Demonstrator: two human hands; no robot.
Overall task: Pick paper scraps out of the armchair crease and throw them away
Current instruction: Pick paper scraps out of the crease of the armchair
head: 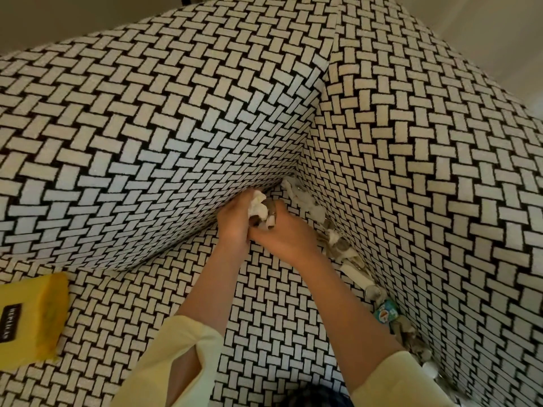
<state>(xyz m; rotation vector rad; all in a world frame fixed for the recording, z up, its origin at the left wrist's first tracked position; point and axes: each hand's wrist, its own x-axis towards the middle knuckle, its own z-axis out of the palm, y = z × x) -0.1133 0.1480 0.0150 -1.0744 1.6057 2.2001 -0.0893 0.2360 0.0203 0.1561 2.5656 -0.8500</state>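
Plain beige wall (73, 16) behind patterned armchair (176, 113)

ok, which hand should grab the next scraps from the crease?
Probably right. The right hand sits beside the scraps wedged along the right armrest; the left hand lies farther from them and cups most of the paper wad, which both hands hold.

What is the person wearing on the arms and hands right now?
Both arms wear loose pale yellow sleeves: the left sleeve has a slit-like opening near its cuff, the right sleeve looks plain. Forearms show past the cuffs. The left hand and right hand are bare, with no gloves; no watch or bracelet shows.
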